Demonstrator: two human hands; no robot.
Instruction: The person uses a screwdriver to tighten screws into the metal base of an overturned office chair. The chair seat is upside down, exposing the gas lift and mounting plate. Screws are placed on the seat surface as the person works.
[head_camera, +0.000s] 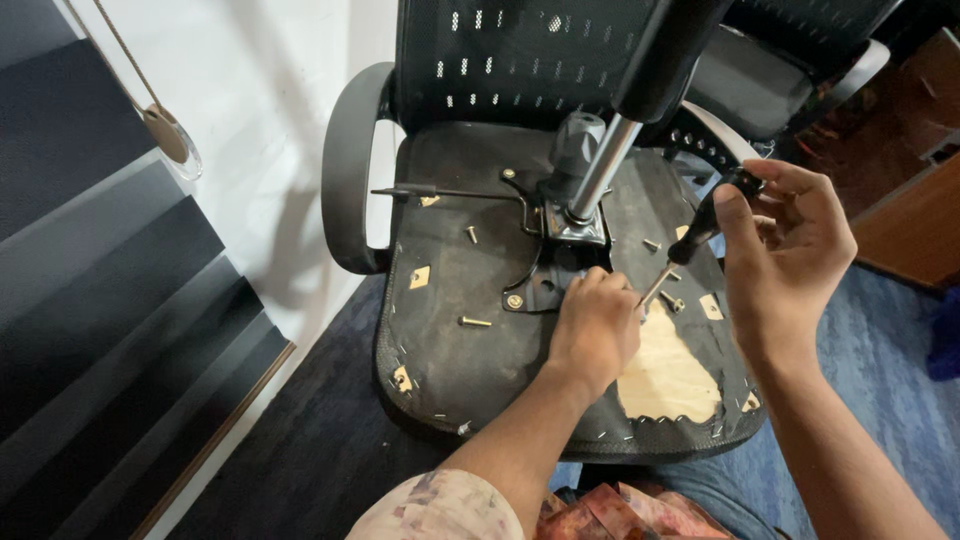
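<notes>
A screwdriver (690, 250) with a black handle sits right of centre in the frame, held over the underside of an overturned office chair seat (470, 360). Its long axis runs on a slant: the handle end is up and to the right, and the thin metal shaft points down and to the left, its tip meeting the seat base just beside a small bolt (670, 300). The right hand (790, 250) is closed around the top of the handle, fingers curled about it. The left hand (595, 330) lies lower and to the left, knuckles up, fingers bent down onto the seat right at the tip of the shaft; whether it pinches anything there I cannot tell. So the tip points toward the left hand, which is the nearer of the two to the working end.

Just above the left hand stands the metal mounting plate (560, 255) with the gas cylinder (605, 165) rising toward the top of the frame. Loose screws (475, 322) lie on the black fabric at centre left. A patch of bare plywood (665, 380) shows at lower right. An armrest (350, 170) curves at upper left.
</notes>
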